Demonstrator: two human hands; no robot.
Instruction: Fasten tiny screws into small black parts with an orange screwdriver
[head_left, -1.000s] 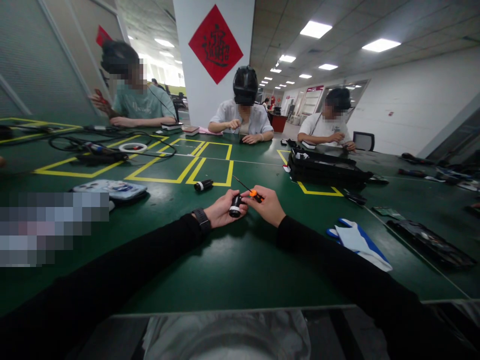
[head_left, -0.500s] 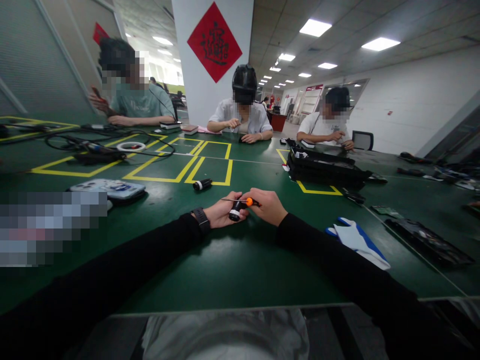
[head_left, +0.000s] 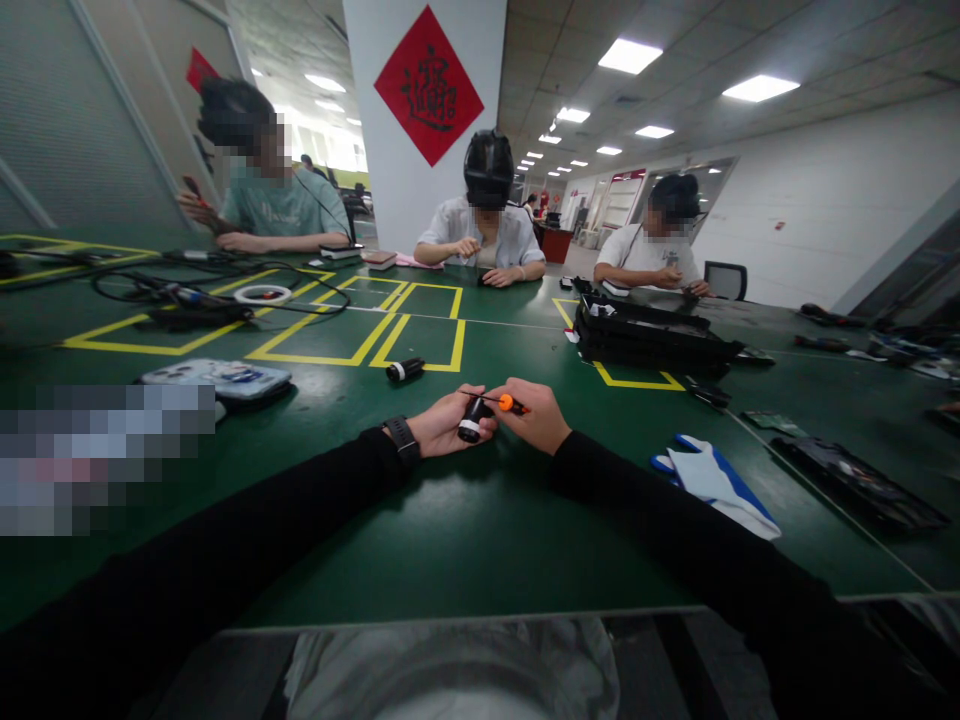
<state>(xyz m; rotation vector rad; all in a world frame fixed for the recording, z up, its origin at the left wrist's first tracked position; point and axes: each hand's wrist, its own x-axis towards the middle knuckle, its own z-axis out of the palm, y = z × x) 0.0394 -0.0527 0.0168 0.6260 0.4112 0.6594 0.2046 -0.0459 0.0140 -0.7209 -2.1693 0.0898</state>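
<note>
A short black cylinder with a white band [head_left: 470, 430] rests in my left hand [head_left: 442, 424], whose fingers are closed round it. My right hand [head_left: 537, 418] grips a screwdriver with an orange and black handle [head_left: 508, 403]. The thin shaft points left, over the upper end of the cylinder; whether its tip touches anything is too small to tell. Both hands are close together above the green table [head_left: 450, 540]. Beyond them a second black cylinder with a white band [head_left: 406, 370] lies on the table.
A blue and white glove [head_left: 716, 485] and a black open housing [head_left: 855, 480] lie right. Black trays [head_left: 652, 335] are stacked farther back. A patterned case [head_left: 217, 380] and black cables [head_left: 187, 295] lie left. Three people sit across the table.
My right hand has shifted slightly, and the screwdriver has moved a little to the right, its shaft now lying farther over toward my right hand.
</note>
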